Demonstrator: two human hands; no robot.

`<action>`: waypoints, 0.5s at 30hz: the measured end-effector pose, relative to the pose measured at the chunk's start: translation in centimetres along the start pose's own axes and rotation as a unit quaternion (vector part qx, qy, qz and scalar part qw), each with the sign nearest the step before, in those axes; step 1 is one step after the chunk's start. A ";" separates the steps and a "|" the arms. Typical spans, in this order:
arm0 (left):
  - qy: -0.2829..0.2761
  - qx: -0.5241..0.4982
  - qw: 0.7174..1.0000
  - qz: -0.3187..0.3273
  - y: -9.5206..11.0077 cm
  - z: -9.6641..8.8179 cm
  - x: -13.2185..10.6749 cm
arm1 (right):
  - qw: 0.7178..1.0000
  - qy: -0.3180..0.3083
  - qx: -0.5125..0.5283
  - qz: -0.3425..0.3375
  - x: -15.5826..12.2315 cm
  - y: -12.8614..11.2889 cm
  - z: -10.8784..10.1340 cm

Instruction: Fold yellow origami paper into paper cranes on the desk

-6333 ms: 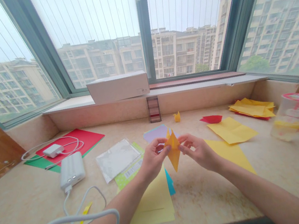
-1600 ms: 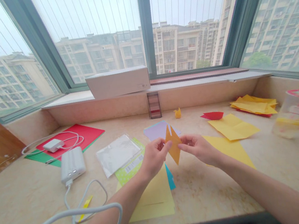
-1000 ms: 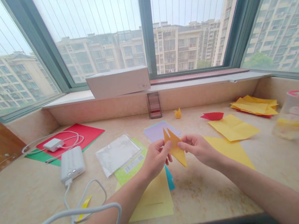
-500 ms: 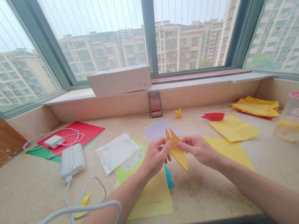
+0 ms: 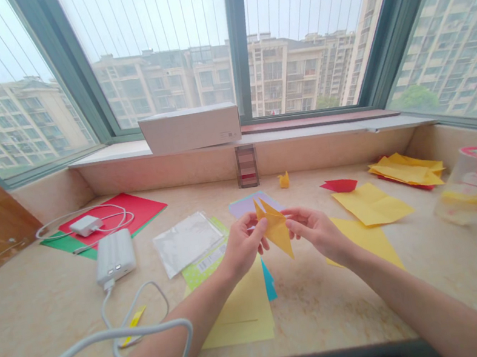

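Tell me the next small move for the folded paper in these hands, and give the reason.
I would probably have the right hand press the right side of the folded yellow-orange paper flat while the left hand steadies the left side. Both hands already hold it from opposite sides, off the table, and its layers look slightly spread near the two upper points.

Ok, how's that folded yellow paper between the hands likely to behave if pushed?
The folded paper is probably light, being thin sheet. Its creased body seems fairly stiff, holding a shape between the left hand and right hand. Its slender upper tips would likely bend easily.
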State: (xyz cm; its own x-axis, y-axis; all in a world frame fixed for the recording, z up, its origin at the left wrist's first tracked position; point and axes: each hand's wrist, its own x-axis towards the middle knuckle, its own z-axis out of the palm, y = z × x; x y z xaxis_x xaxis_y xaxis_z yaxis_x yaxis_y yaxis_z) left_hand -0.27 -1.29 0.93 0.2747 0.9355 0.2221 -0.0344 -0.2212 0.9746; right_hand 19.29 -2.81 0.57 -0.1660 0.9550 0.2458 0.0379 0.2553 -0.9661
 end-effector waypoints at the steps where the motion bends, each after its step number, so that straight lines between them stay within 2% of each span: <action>1: -0.005 0.000 1.000 0.003 0.0 0.0 0.0 | 1.000 -0.004 0.005 0.000 0.0 0.1 0.0; 8: -0.021 0.005 0.999 0.026 0.1 -0.2 0.2 | 1.000 -0.015 0.011 0.024 0.4 1.2 -0.3; 12: -0.005 0.046 0.998 0.047 0.0 -0.8 0.5 | 0.999 -0.031 -0.013 0.033 0.5 1.1 -0.6; 15: -0.013 0.079 0.996 0.048 -0.2 -1.1 0.8 | 0.999 -0.034 -0.022 0.033 0.5 0.7 -0.7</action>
State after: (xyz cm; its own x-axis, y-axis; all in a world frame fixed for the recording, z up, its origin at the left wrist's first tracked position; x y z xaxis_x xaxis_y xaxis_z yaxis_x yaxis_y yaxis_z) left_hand -1.12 -0.21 0.96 0.3028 0.9010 0.3107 0.0892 -0.3514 0.9320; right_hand 19.91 -2.06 0.05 -0.2285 0.9578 0.1741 0.0937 0.1996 -0.9754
